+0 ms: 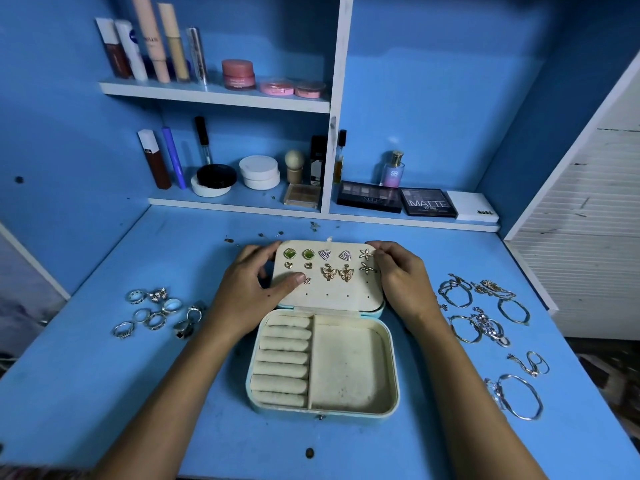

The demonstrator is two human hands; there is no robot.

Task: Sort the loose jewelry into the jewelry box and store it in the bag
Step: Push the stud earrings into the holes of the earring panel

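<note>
Two hands grip the open jewelry box [322, 341] lid: left hand [249, 292] thumb pressing an earring [307, 280], right hand [401, 275] pinching the corner; rings [156, 311] lie beyond the left hand.

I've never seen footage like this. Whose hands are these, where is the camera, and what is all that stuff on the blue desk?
There is no machine here. A person wears one wide-angle camera on the head, so you look down along both arms. There is only this one picture.

In the middle of the blue desk stands an open jewelry box. Its raised lid panel carries pairs of earrings pinned in rows. The left hand grips the panel's left edge, its thumb pressing a small earring on the panel. The right hand holds the right edge, its fingertips at a star-shaped earring.

The box's lower half, with ring rolls and one open compartment, holds nothing yet. Loose rings lie to the left, bracelets to the right. Cosmetics fill the shelves behind. No bag is in view.
</note>
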